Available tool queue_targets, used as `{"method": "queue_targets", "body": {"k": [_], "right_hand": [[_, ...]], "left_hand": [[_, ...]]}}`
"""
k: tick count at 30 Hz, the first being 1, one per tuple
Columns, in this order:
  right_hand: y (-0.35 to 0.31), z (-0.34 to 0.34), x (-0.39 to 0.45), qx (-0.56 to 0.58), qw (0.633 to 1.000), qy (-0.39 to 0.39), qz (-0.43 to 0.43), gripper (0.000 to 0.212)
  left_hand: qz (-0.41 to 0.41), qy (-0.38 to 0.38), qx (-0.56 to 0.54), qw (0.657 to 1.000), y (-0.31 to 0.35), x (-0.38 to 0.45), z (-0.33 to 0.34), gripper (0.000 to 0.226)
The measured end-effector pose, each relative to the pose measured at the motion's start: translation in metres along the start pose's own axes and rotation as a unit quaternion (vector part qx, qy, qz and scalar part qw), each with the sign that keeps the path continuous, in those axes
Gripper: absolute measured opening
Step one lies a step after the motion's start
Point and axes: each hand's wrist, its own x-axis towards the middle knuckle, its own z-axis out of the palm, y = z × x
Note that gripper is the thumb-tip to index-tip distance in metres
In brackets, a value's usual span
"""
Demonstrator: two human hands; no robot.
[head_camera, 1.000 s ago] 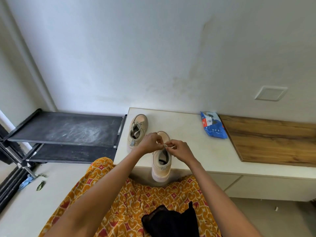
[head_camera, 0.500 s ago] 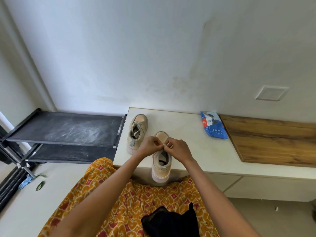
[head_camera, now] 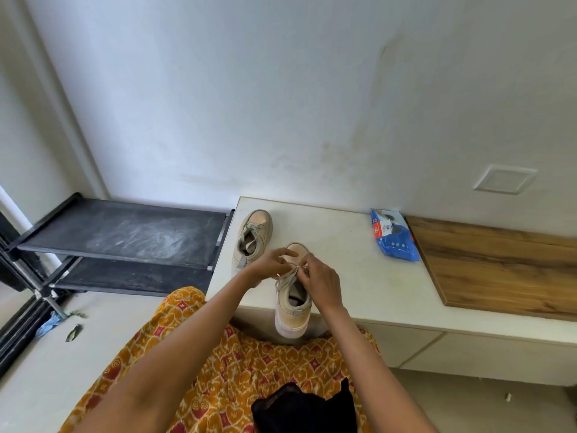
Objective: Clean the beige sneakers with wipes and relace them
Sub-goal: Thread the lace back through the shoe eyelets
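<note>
Head view shows the near sneaker [head_camera: 292, 307] with its heel hanging over the front edge of the tabletop [head_camera: 343, 276] and its long axis running straight away from the person, toe to the wall. Just above its tongue, the left hand [head_camera: 271, 264] and right hand [head_camera: 320, 281] meet from either side, fingers curled and pinching the lace [head_camera: 288, 274], so either can pull outward across the shoe. Farther back, the second sneaker [head_camera: 253, 237] lies near the left edge, with the blue wipes pack [head_camera: 394, 235] at the rear right.
</note>
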Motion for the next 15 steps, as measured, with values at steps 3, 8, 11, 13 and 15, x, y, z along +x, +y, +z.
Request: {"method": "queue_targets", "body": {"k": [3, 8, 11, 13, 15], "right_hand": [[0.001, -0.001, 0.001, 0.0, 1.0, -0.004, -0.003, 0.015], [0.002, 0.001, 0.0, 0.006, 1.0, 0.0, 0.006, 0.014], [0.003, 0.001, 0.001, 0.009, 1.0, -0.003, 0.005, 0.014], [0.002, 0.0, 0.001, 0.01, 1.0, -0.008, 0.007, 0.013], [0.002, -0.001, 0.001, 0.007, 1.0, -0.009, 0.01, 0.014]], "left_hand": [[0.032, -0.001, 0.034, 0.999, -0.001, -0.002, 0.001, 0.02], [0.015, 0.053, 0.028, 0.998, -0.004, -0.001, 0.007, 0.015], [-0.033, 0.111, -0.094, 0.989, -0.006, -0.001, 0.012, 0.017], [-0.052, 0.149, -0.167, 0.973, -0.007, -0.002, 0.014, 0.021], [-0.045, 0.161, -0.187, 0.968, -0.008, -0.005, 0.016, 0.021]]}}
